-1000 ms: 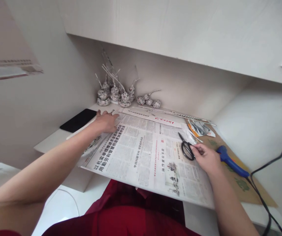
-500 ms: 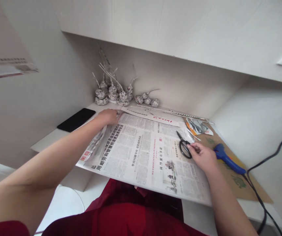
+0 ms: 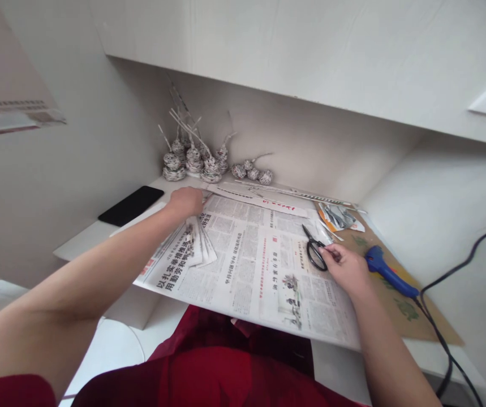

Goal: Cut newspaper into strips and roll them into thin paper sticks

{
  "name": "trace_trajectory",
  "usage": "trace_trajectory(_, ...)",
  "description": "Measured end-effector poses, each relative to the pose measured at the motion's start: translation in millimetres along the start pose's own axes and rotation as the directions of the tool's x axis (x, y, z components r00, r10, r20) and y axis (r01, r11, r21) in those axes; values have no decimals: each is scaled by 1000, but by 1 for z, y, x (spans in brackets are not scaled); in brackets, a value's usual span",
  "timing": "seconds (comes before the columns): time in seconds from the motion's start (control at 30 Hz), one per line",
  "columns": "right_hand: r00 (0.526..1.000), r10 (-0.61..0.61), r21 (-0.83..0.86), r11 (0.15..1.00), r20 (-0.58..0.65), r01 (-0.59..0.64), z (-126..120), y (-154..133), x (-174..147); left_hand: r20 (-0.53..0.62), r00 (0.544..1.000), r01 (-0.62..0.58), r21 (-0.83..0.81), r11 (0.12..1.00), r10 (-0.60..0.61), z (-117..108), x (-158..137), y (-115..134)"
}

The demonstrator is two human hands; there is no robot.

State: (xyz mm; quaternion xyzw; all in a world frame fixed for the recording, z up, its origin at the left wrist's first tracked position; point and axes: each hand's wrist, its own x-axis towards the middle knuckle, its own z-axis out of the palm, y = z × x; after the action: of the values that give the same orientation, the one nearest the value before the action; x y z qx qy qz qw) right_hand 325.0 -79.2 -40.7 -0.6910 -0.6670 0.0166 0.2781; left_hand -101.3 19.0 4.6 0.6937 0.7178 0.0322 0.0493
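Observation:
My left hand [image 3: 186, 202] is closed around the upper end of a bundle of newspaper strips [image 3: 203, 249], whose loose ends fan out below it. Underneath lies a spread newspaper sheet [image 3: 243, 265] covering the desk up to its front edge. In my right hand [image 3: 345, 263] is a pair of black scissors [image 3: 315, 255], gripped near one handle loop. Its blades point up and away, over the right part of the sheet. A long curved paper strip [image 3: 259, 200] with red marks rests along the sheet's far edge.
Woven paper gourds [image 3: 194, 161] and small woven balls [image 3: 252, 171] stand at the back wall. A black phone [image 3: 131, 205] lies left. At right, a blue glue gun [image 3: 389, 272] with a black cable rests on brown cardboard [image 3: 427, 316], near an opened packet [image 3: 339, 217]. A cabinet overhangs.
The newspaper strips in my left hand have swung rightward and fanned out, uncovering more headline print at the sheet's left. My right hand keeps hold of the scissors in nearly the same place.

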Motion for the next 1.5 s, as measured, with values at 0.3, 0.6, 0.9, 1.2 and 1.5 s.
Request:
trace_trajectory(0.3,991,14,83,997,-130,-3,0,-9,-1,-40,999,14,40,999,-12,-10,-10,-4)
trace_trajectory(0.6,981,27,264,964,-191,25,6,-14,-1,220,969,155,-898,412,115,-5,-54,3)
trace_trajectory(0.9,992,18,644,759,127,-96,-2,-68,-15,61,843,-79,-969,236,534,-4,-92,33)
trace_trajectory(1.2,906,-261,853,493,333,-172,6,-139,-48,-60,610,-423,-868,260,790,12,-125,70)
trace_trajectory(1.5,982,-122,900,429,142,-77,-10,-139,-40,-3,627,-383,-872,305,779,16,-125,74)
